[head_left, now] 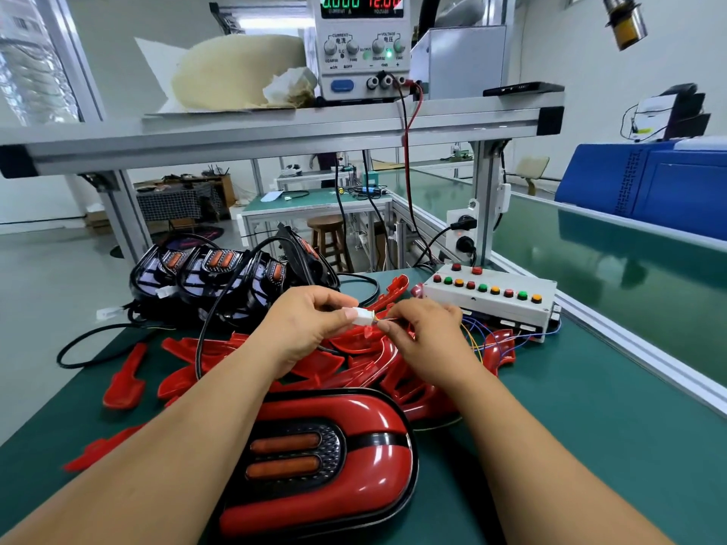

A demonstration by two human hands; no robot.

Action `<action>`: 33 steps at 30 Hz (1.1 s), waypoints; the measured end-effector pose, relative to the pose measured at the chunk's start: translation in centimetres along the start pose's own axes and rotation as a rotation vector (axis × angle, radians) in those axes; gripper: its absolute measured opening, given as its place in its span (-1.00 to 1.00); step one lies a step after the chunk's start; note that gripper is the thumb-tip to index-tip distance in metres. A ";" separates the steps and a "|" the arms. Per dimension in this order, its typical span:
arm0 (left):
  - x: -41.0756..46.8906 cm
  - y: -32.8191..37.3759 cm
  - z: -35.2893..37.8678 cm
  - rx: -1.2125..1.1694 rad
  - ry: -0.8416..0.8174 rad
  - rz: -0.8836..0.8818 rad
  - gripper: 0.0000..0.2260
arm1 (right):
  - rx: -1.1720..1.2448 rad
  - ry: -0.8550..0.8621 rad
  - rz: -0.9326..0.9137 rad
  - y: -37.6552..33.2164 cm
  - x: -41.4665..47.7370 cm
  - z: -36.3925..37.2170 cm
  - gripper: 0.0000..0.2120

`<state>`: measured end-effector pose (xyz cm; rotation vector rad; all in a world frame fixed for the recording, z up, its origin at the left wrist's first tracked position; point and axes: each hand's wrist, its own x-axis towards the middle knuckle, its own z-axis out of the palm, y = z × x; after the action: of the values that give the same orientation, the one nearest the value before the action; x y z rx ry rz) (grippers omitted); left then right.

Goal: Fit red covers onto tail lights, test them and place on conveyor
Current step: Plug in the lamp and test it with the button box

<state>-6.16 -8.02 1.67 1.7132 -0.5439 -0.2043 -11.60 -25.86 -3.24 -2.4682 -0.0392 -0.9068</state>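
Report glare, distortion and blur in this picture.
Head view: the wide lens bows the grey aluminium shelf rail; ceiling light glares on the glossy red oval tail light and shiny green conveyor belt; the left hand on the small white plastic connector and right hand on its thin coloured wires are sharp.

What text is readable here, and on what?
All on the white bench power supply:
"0000": green display, top cropped
"12.00": red display
"CURRENT 电流": above left knobs
"VOLTAGE 电压": above right knobs
"COARSE", "FINE": under knobs
"OUTPUT", "ON", "OFF", "GND": lower panel
Small print under displays: blurred.
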 end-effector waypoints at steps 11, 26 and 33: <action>-0.1 -0.3 0.1 0.121 -0.055 0.003 -0.91 | -0.019 -0.015 -0.097 -0.2 -0.4 0.7 -0.90; -11.7 -0.7 -4.3 1.263 -0.596 -0.047 0.26 | -0.148 -0.050 0.003 0.5 -0.4 1.7 -0.86; -10.8 -1.6 -3.9 1.208 -0.474 0.048 0.22 | -0.135 -0.059 0.008 0.2 -0.7 1.6 -0.86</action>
<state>-13.53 0.60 -0.69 2.8349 -1.2107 -0.2728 -11.17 -25.16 -4.79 -2.6177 0.0111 -0.8582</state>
